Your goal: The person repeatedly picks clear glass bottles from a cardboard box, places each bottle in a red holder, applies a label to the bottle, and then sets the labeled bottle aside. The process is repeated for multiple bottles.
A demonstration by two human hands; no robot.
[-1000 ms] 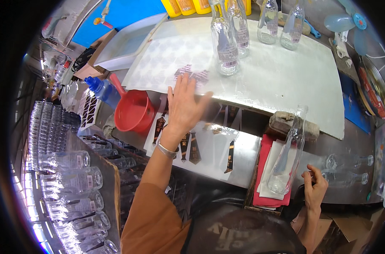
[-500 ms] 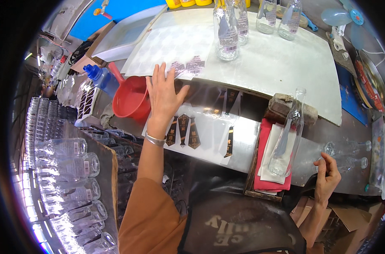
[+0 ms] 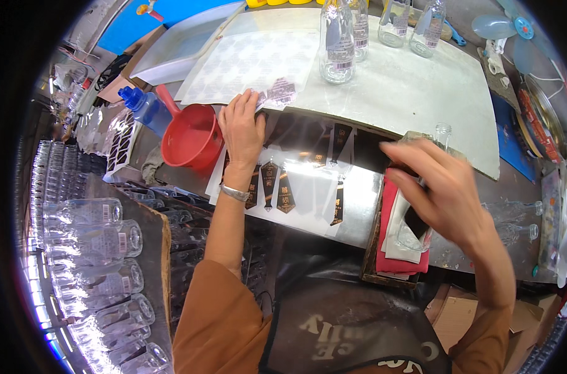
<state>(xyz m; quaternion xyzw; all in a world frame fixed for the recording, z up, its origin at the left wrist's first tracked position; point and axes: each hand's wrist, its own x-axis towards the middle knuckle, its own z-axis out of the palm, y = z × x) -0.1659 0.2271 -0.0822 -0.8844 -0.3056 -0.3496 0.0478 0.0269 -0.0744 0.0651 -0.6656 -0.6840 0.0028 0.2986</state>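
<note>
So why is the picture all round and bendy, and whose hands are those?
The picture comes from a small camera worn on a person's head, looking down at their own hands. Its wide lens bends straight edges, so everything looks curved.

The left hand rests on a label sheet at the edge of a white table, fingertips on a loose label. The right hand hovers, open and blurred, over a clear glass bottle lying on a red cloth. It looks close to the bottle, but I cannot tell if it touches.

Upright bottles stand on the table. A red scoop and a blue-capped bottle sit to the left. Dark labels lie on a shiny sheet in front. Many empty bottles are stacked at the left.
</note>
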